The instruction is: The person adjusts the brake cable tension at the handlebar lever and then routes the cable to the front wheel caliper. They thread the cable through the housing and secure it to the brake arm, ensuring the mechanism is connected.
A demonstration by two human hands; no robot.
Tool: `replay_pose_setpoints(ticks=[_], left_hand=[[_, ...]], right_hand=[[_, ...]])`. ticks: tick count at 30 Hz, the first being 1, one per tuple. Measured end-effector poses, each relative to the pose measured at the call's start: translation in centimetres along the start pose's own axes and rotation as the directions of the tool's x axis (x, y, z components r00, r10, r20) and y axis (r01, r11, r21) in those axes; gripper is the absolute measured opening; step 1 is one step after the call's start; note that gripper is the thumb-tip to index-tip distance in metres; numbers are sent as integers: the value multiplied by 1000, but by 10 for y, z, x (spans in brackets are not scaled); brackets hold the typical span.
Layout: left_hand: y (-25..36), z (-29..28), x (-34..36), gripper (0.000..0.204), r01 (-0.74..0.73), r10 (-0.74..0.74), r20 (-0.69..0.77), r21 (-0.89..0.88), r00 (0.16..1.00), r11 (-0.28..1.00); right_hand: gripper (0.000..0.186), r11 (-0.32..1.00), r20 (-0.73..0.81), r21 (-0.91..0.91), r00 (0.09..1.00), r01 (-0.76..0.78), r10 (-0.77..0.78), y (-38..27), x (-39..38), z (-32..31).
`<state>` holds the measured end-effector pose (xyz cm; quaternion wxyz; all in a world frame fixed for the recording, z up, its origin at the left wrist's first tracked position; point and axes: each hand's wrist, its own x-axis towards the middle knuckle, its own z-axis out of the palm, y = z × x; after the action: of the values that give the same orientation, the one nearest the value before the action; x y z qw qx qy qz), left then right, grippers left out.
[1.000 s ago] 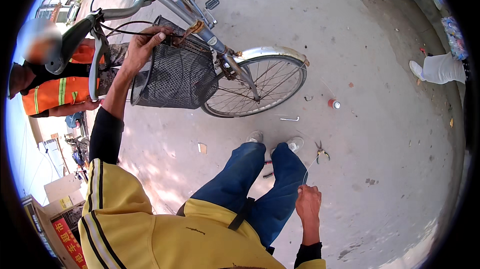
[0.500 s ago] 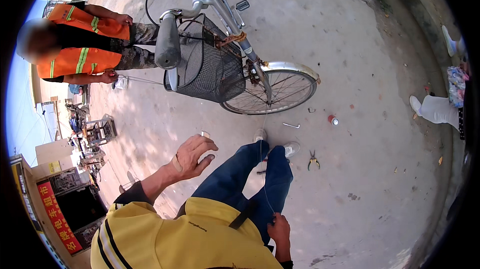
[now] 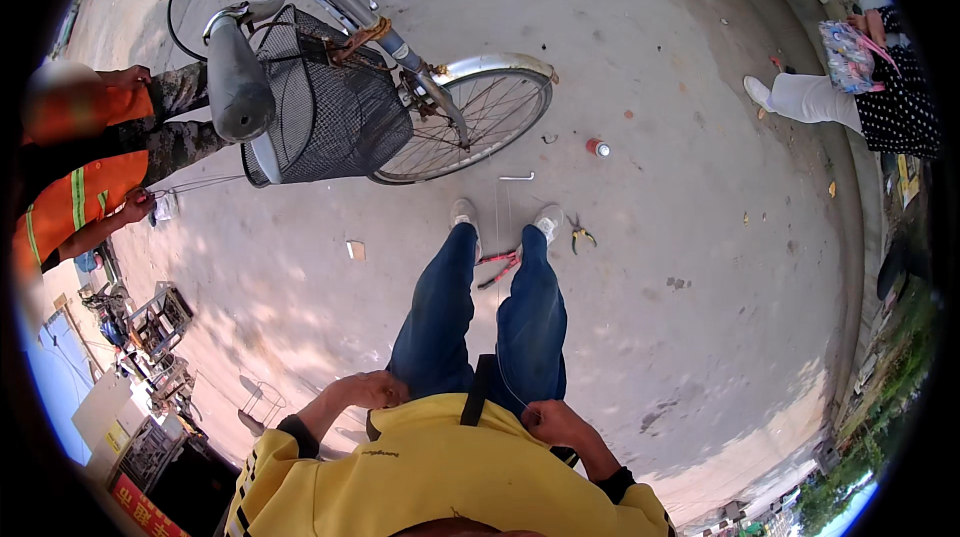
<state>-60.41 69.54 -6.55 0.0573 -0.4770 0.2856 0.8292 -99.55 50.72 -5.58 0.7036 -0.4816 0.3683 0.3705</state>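
My left hand (image 3: 372, 390) is at my left hip by the hem of the yellow top (image 3: 440, 457); its fingers are curled in, and what they hold, if anything, is hidden. A thin wire (image 3: 506, 369) is pinched in my right hand (image 3: 555, 422) by my right hip. It runs up along my thigh and forward between my shoes. Beyond my feet stands a silver bicycle (image 3: 480, 127) with a black mesh basket (image 3: 335, 112). An L-shaped metal key (image 3: 517, 177) lies near its front wheel. Red-handled pliers (image 3: 500, 267) lie between my legs.
Yellow-and-black pliers (image 3: 581, 235) lie right of my right shoe. A red can with a white end (image 3: 598, 147) stands farther off. A small pale box (image 3: 356, 250) is on the ground at left. A person in an orange vest (image 3: 85, 187) holds thin cords; another person (image 3: 830, 102) is at right.
My left hand has drawn back to my hip. A small pale thing that was beside its fingers now lies on the ground. The view has shifted, so the bicycle appears farther left.
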Motion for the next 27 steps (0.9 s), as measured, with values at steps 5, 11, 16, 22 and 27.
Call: replay_pose_setpoints(ticks=[5,11,16,22,27], left_hand=[[18,25,6,28,33,-24,61,-159,998,987],[75,3,85,21,-172,182,-267,59,946,983],[182,-67,176,69,-227,553,-543,553,631,802],[152,-158,298,34,-344,511,-184,547,840,763],[122,-241,344,19,-378,509,-211,453,835,807]], right_hand=[[18,989,85,-133,995,64,-53,-7,3,-45],[26,967,-21,-211,988,145,-153,-13,47,-136],[20,837,-18,-404,912,369,-410,-41,115,-182],[25,836,96,-197,859,512,-503,-57,217,-292],[23,774,-482,-487,614,404,-624,-63,367,-466]])
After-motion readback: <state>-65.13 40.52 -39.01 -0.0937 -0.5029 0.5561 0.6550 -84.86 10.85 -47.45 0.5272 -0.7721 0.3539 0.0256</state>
